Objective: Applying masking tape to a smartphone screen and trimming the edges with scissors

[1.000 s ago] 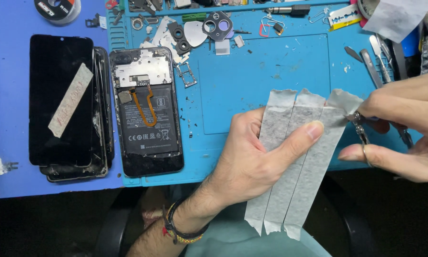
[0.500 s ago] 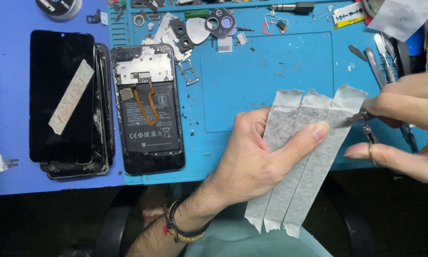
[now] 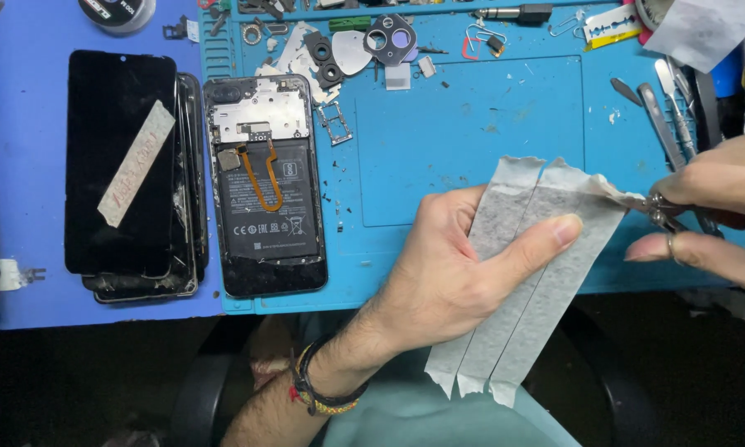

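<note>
My left hand [image 3: 463,273] holds a sheet of several overlapping grey tape strips [image 3: 538,273], thumb across its front, over the near edge of the blue work mat [image 3: 505,116]. My right hand [image 3: 712,215] grips small scissors [image 3: 662,211] whose blades meet the sheet's upper right corner. To the left on the mat lies an opened phone body [image 3: 265,182] with its battery and an orange flex cable showing. Beside it sits a black screen panel [image 3: 120,165] with a strip of tape stuck on it, resting on other panels.
Small phone parts, a camera bezel [image 3: 389,37], a white pick and screws lie along the mat's far edge. Tweezers and metal tools [image 3: 666,99] lie at the right, a white paper [image 3: 704,29] at the top right. The table's front edge runs below the phones.
The scissors have worked a little further into the upper right corner of the tape sheet. My left hand keeps the sheet nearly still; the view has shifted slightly.
</note>
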